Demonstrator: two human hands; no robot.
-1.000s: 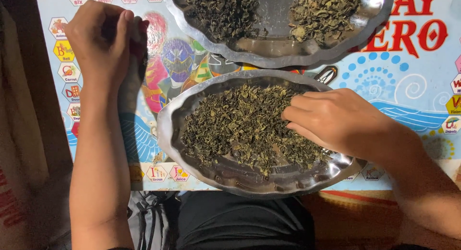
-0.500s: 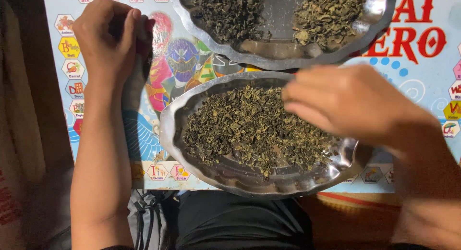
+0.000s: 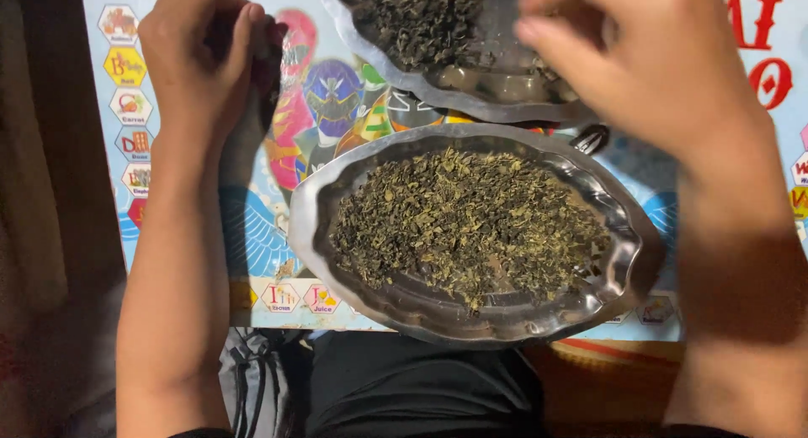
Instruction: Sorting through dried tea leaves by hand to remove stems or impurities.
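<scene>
A scalloped oval steel tray [image 3: 301, 228] in front of me holds a flat spread of crumbled dried green leaves [image 3: 471, 219]. A second steel tray [image 3: 396, 74] lies beyond it, with a pile of darker dried leaves [image 3: 421, 17] on its left side. My right hand [image 3: 648, 59] hovers blurred over the right side of that far tray and hides what lies there. Its fingers are drawn together, and I cannot make out whether anything is pinched in them. My left hand [image 3: 202, 59] rests curled in a loose fist on the table, left of both trays.
The trays sit on a small table with a colourful printed top [image 3: 252, 228], showing cartoon figures and hexagon pictures. Its near edge ends just below the front tray, above my dark-clothed lap [image 3: 421, 387]. A dark floor lies to the left.
My right hand has lifted off the leaves in the near tray and moved up over the far tray. The view has shifted slightly. My left hand has stayed in place.
</scene>
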